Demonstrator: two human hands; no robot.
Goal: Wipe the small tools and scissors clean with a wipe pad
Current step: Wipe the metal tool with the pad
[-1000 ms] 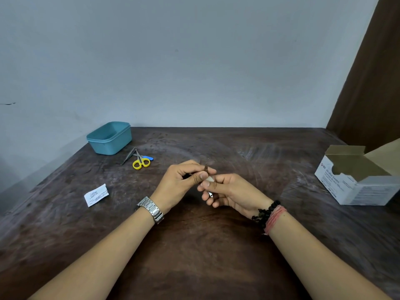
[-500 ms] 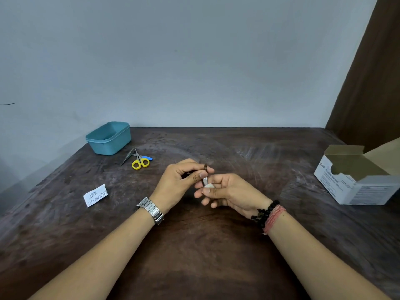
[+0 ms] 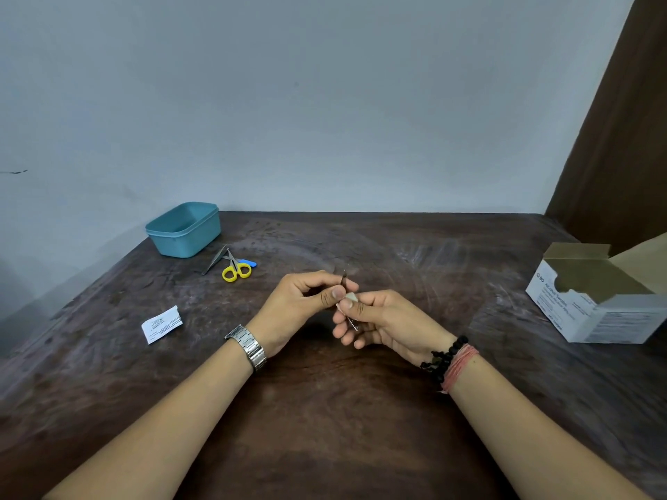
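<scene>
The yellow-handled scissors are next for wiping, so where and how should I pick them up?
Grip the yellow-handled scissors by the handle loops, coming from above on the near side. They lie flat on the table, loops toward you, blades pointing away toward the teal tub, and tweezers crowd the blade end.

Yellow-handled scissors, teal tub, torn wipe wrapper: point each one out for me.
yellow-handled scissors [image 3: 236,271]: head view, on the yellow finger loops.
teal tub [image 3: 187,243]: head view, on its front wall.
torn wipe wrapper [image 3: 161,325]: head view, on the middle of its printed face.

Head cam, wide-angle, fwd/down over table [image 3: 325,409] (hands [image 3: 288,308] close).
</scene>
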